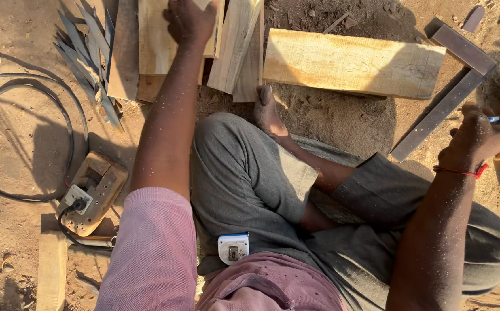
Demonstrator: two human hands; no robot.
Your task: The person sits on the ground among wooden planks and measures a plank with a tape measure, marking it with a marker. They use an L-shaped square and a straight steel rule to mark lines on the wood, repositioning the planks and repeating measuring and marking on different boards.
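The left hand [189, 22] grasps the edge of a pale wooden plank [156, 40] lying on the sandy ground [14, 150]. The right hand [480, 137] is clenched around a blue pen [493, 119], beside a metal try square [454, 80].

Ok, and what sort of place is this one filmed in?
Probably an outdoor, ground-level carpentry spot. The person sits on bare sandy ground among sawn planks, with a try square beside the right hand and a cabled power tool lying in the dirt. The left hand rests on a plank.
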